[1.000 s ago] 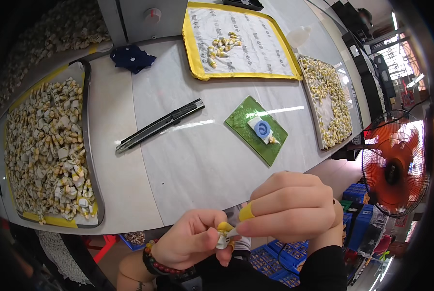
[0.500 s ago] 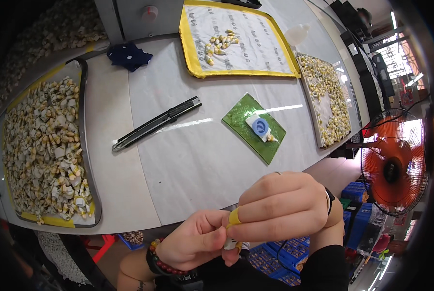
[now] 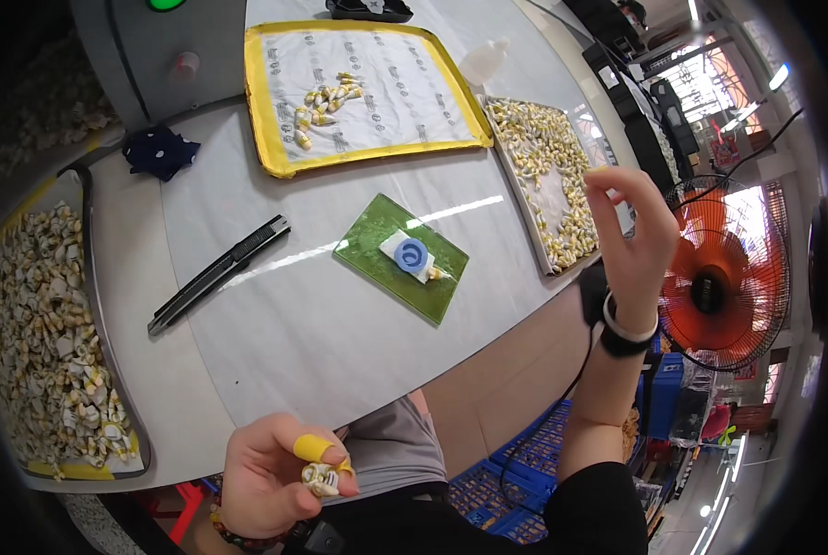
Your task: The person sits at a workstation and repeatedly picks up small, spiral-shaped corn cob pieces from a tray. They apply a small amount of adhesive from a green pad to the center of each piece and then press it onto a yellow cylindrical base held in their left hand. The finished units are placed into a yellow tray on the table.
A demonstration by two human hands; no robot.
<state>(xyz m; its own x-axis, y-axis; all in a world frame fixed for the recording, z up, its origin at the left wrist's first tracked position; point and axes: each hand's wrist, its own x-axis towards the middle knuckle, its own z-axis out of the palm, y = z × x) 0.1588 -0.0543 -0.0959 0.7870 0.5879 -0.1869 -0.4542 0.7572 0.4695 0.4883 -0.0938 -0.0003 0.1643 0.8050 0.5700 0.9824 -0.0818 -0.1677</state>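
Note:
My left hand, a yellow wrap on one finger, is at the near edge of the table. Its thumb and fingers pinch a small white-and-yellow piece with dark lines. Raised at the right, my right hand is over the near side of a shallow tray of small yellow-and-white pieces. Its thumb and fingertip are together; a speck of yellow shows there, too small to name. Between the hands lies a green plate, bearing a white block with a round blue piece on it.
A black utility knife lies left of the plate. Behind is a yellow-edged tray with several pieces on white cloth. A heaped tray stands at far left. Dark cloth and a translucent bottle lie farther back. An orange fan stands right.
My hands were together near the table's front edge. My right hand has moved away, up and right to the right tray; my left keeps a small piece. The view has shifted right.

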